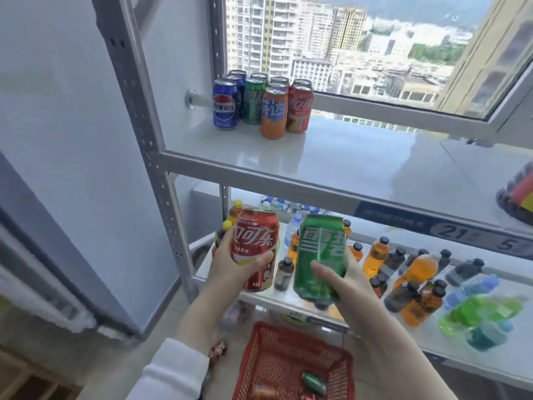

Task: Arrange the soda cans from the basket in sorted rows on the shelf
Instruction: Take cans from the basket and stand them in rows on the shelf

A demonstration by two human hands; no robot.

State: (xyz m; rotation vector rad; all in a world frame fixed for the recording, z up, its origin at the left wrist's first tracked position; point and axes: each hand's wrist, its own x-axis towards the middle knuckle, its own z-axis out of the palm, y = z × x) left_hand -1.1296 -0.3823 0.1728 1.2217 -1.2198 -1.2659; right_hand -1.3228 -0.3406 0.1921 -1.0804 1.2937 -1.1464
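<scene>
Two cans are in the hands, one in each. The left hand has its fingers and thumb curled closely around a red can. The right hand grips a green can in the same way, with the thumb lying across the front. Both cans are held a little tilted, side by side but apart, directly above the basket. Much higher above the basket, on the upper shelf, four short rows of cans stand sorted by colour. They are led by a front blue can, a front green can, a front orange can and a front red can. Behind each of them one more can top shows, so I count eight cans there, but the back ones are mostly hidden. Inside the basket three cans lie on their sides: a lying green can, an orange-brown can, and a red one cut off by the bottom edge, which also cuts the basket itself. Just behind the basket, the lower shelf carries many small bottles in orange, dark, blue and green. The ones farthest to the right of the basket are blurred, so I cannot count them. A dark object on the upper shelf is cut off by the right edge and cannot be made out.
</scene>
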